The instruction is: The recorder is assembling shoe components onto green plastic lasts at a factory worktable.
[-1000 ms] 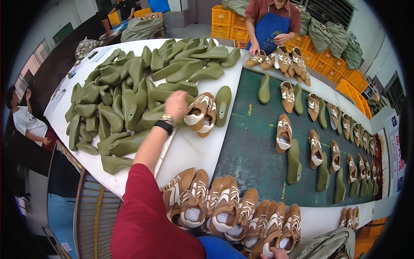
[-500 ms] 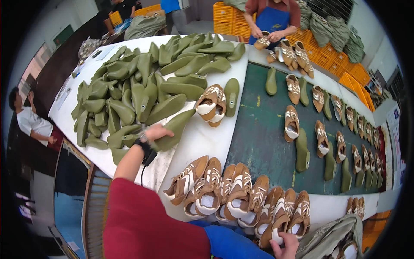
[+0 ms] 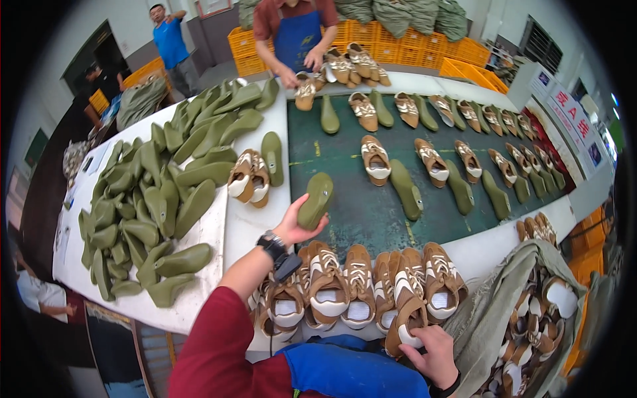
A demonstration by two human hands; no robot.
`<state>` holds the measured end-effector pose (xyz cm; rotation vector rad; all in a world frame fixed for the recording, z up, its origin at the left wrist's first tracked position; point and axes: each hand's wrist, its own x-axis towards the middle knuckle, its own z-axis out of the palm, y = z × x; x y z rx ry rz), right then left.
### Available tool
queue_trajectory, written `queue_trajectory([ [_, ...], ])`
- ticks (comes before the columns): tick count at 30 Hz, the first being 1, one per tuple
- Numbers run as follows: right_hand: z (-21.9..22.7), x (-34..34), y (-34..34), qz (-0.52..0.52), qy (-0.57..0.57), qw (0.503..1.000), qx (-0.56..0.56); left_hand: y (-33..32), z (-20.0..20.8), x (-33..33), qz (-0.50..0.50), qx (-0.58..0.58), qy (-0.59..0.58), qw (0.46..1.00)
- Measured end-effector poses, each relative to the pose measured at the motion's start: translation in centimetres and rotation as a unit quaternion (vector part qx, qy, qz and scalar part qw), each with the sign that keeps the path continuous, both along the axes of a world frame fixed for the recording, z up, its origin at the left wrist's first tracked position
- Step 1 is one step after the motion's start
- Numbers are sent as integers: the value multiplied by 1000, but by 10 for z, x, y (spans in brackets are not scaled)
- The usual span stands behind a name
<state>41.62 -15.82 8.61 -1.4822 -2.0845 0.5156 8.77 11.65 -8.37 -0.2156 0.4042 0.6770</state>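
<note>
My left hand (image 3: 296, 224) is closed round an olive-green shoe last (image 3: 317, 199), held up over the near left corner of the dark green surface (image 3: 332, 156). Down at the front edge, my right hand (image 3: 430, 353) grips the heel of a brown sneaker (image 3: 407, 312) with white trim and laces, its thumb outside and fingers in the collar. That sneaker tilts toward me. More brown sneakers (image 3: 326, 282) stand in a row beside it. A large heap of green lasts (image 3: 149, 205) covers the white table on the left, with a pair of sneakers (image 3: 251, 178) standing near it.
Rows of sneakers (image 3: 376, 161) and lasts (image 3: 406, 189) lie across the green surface. Opposite, a co-worker in a blue apron (image 3: 295, 40) handles a shoe by a sneaker pile. A grey-green sack (image 3: 488, 298) of shoes stands at my right. Yellow crates (image 3: 247, 52) line the back.
My left hand has lifted the last away from the heap and carried it right, over the green surface's edge. My right hand still holds the sneaker's heel. The view has turned right.
</note>
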Motion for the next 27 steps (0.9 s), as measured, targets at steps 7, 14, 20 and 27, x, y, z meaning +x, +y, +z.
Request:
queue_trajectory([
  [7,-6,13,-18,-64,5,998,10,54,-41,74,-174,98,403,893],
  [14,-13,23,-16,-61,29,998,3,63,-34,114,-309,429,711,464],
  [20,-16,21,-16,-72,24,997,-12,78,-65,135,-472,437,715,275],
  [27,-12,18,-6,-53,20,998,12,75,-35,109,-250,459,656,544],
])
